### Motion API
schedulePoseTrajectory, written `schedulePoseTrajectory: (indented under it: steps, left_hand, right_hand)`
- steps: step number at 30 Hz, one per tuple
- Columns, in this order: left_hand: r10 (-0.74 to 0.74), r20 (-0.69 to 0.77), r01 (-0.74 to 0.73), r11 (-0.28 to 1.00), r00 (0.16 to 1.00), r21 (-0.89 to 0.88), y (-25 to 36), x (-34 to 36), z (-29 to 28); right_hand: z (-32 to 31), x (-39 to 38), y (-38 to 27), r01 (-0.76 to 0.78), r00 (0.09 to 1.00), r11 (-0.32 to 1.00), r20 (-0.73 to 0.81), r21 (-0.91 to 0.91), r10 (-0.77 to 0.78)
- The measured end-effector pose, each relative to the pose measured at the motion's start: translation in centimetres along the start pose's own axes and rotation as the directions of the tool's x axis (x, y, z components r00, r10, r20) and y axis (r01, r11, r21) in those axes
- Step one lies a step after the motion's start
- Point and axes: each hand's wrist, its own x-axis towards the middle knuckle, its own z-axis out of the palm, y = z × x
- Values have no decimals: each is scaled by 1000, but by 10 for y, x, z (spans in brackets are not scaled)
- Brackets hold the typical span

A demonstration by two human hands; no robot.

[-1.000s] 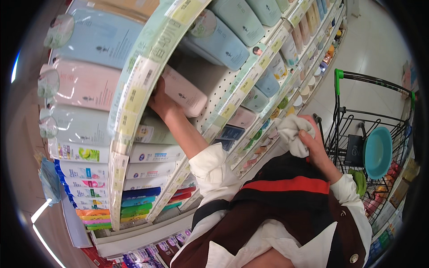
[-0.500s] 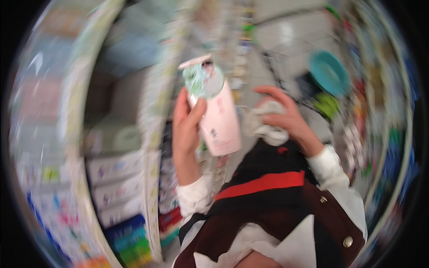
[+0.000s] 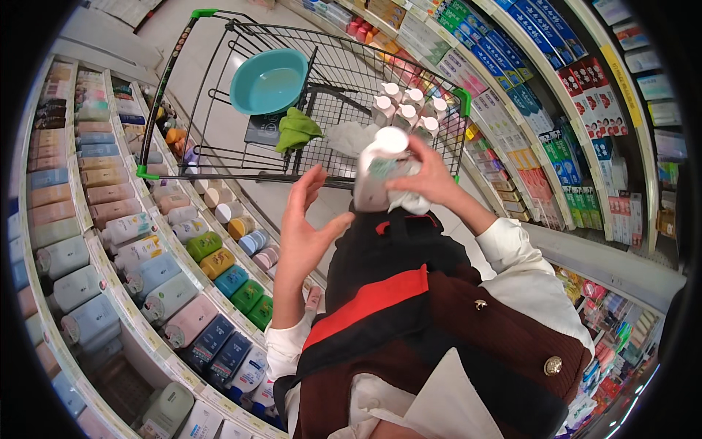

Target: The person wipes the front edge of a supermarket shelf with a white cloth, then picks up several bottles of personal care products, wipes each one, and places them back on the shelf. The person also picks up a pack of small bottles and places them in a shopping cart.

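In my right hand (image 3: 430,174) is a pale plastic bottle (image 3: 370,186) with a round white cap, held upright and slightly blurred. A crumpled white cloth (image 3: 406,200) is bunched beneath the fingers of that same hand, against the bottle's side. My left hand (image 3: 310,219) hovers to the left of the bottle, fingers and thumb spread, touching nothing. Just beyond both hands stands a black wire shopping cart (image 3: 212,110) with green corner pieces. Inside it, several bottles with white tops (image 3: 406,117) cluster near its right end, beside a whitish crumpled bundle (image 3: 351,137).
The cart also carries a teal basin (image 3: 269,82), a green cloth (image 3: 298,130) and a dark box (image 3: 263,129). Shelves of toiletry bottles (image 3: 191,320) curve along my left. Shelves of boxed goods (image 3: 541,29) line the right side of the aisle.
The pink bottle was in my left hand; now a pale bottle is in my right hand with the white cloth, and my left hand is free. My view has turned toward the cart.
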Motion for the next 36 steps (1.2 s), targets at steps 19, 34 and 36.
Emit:
schedulePoseTrajectory:
  steps: [19, 34, 36]
  left_hand:
    - [-323, -396, 369, 929, 860, 43, -45, -53, -43]
    - [16, -966, -58, 998, 258, 1, -15, -229, -198]
    - [153, -988, -84, 985, 1, 152, 5, -229, -242]
  right_hand:
    - [-65, 25, 418, -229, 949, 476, -85, -849, 304]
    - [32, 89, 170, -26, 999, 972, -46, -235, 16]
    - [87, 92, 104, 117, 991, 966, 93, -229, -98]
